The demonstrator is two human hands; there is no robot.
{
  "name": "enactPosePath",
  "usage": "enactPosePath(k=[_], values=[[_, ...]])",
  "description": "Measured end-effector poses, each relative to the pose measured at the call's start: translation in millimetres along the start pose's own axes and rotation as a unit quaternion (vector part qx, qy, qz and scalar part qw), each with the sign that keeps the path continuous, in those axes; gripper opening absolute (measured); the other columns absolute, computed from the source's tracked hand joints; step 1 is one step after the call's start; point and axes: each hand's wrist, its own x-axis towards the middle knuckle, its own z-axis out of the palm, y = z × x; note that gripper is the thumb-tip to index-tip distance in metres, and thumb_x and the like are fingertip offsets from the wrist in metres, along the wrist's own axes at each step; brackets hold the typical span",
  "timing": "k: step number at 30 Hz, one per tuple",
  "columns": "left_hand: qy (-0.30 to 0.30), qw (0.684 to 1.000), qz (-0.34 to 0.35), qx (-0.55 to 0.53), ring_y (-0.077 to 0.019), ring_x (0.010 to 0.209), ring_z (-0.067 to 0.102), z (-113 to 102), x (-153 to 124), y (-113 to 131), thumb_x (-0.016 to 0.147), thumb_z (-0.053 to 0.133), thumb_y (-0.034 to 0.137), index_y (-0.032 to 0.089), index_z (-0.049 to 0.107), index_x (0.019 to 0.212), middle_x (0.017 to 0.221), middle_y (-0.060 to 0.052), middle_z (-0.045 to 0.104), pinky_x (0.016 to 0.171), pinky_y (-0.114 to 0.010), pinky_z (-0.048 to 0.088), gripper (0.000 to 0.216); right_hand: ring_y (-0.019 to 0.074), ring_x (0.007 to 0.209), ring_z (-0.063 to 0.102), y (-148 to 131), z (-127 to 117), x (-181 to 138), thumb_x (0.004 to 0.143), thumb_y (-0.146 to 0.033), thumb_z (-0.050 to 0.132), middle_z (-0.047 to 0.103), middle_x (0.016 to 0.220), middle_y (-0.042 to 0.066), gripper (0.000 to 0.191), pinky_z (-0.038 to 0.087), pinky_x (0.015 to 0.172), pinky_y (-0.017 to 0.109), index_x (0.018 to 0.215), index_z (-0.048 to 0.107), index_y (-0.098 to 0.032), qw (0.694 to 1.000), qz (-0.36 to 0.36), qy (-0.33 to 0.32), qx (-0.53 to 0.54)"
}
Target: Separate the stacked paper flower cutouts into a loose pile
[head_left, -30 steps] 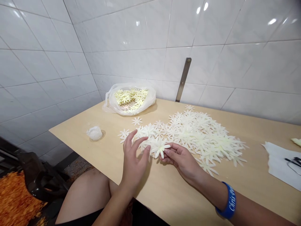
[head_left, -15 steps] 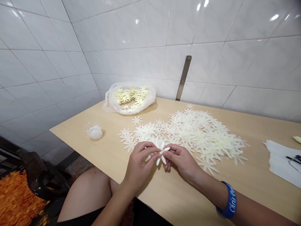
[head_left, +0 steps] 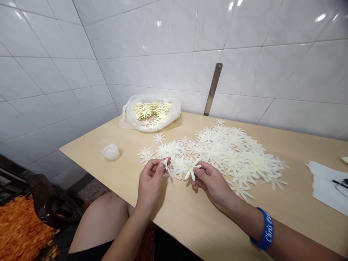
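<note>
Between thumb and fingers, my right hand [head_left: 208,178] pinches a pale cream star-shaped flower cutout [head_left: 191,168] by one petal, its face turned up. My left hand [head_left: 152,177] is closed, with a white petalled piece [head_left: 165,163] between thumb and forefinger, seen edge-on. Both hands hover over the front edge of a spread-out heap of white flower cutouts [head_left: 228,150]. A gap lies between the hands. A blue wristband [head_left: 264,229] circles my right wrist.
On the light wooden table [head_left: 89,141] sit an open plastic bag [head_left: 174,116] of yellowish flower cutouts and a small clear cup [head_left: 111,152] with white stuff. A white sheet [head_left: 323,185] lies at right. Tiled walls border the back. Orange petals [head_left: 21,228] fill the lower left.
My hands have come apart; the left moved leftward with a petalled piece. The right keeps its flower, now lying flatter and facing up.
</note>
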Motion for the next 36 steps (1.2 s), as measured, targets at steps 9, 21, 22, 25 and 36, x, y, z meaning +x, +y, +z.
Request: enactPosePath(k=[9,21,22,25,36], values=[[-0.025,0.997,-0.051,-0.061,-0.0084,0.063,0.06,0.5,2.0,0.9,0.07,0.076,0.028,0.023,0.052,0.113,0.073,0.006,0.06,0.065,-0.021,0.048,0.048,0.0119,0.053,0.052,-0.2,-0.3,-0.5,0.079,-0.048,0.069,0.058,0.061,-0.002,0.034,0.042,0.053,0.027,0.072,0.052,-0.02,1.0,0.003,-0.003,-0.003],[-0.035,0.997,-0.07,-0.005,-0.0106,0.05,0.054,-2.9,4.1,-8.7,0.077,0.068,0.047,0.014,0.059,0.059,0.052,0.001,0.056,0.054,-0.023,0.045,0.039,0.012,0.052,0.051,6.4,-4.3,2.7,0.083,-0.051,0.064,0.057,0.059,-0.001,0.036,0.041,0.053,0.028,0.073,0.051,-0.019,1.0,-0.002,-0.014,-0.022],[-0.041,0.996,-0.074,0.003,-0.0116,0.05,0.055,-2.5,3.4,-8.0,0.079,0.065,0.049,0.014,0.059,0.06,0.053,-0.001,0.057,0.053,-0.024,0.046,0.04,0.012,0.051,0.051,5.9,-4.0,2.6,0.082,-0.052,0.064,0.057,0.059,-0.001,0.036,0.041,0.053,0.028,0.072,0.051,-0.019,1.0,-0.002,-0.014,-0.022],[-0.081,0.994,-0.065,0.024,-0.0147,0.058,0.059,-0.4,2.8,-6.1,0.08,0.063,0.048,0.012,0.066,0.066,0.061,-0.005,0.063,0.06,-0.028,0.05,0.039,0.0125,0.053,0.051,4.2,-2.8,1.7,0.082,-0.051,0.065,0.056,0.06,-0.001,0.035,0.041,0.053,0.028,0.073,0.051,-0.02,1.0,0.0,-0.007,-0.017],[-0.088,0.992,-0.033,0.09,-0.0179,0.074,0.064,19.3,8.1,8.8,0.076,0.07,0.035,0.015,0.073,0.08,0.077,-0.006,0.071,0.071,-0.028,0.049,0.02,0.018,0.07,0.053,-4.5,1.9,-3.5,0.083,-0.051,0.062,0.058,0.072,0.002,0.03,0.043,0.067,0.031,0.078,0.058,-0.022,0.991,-0.094,0.035,-0.085]])
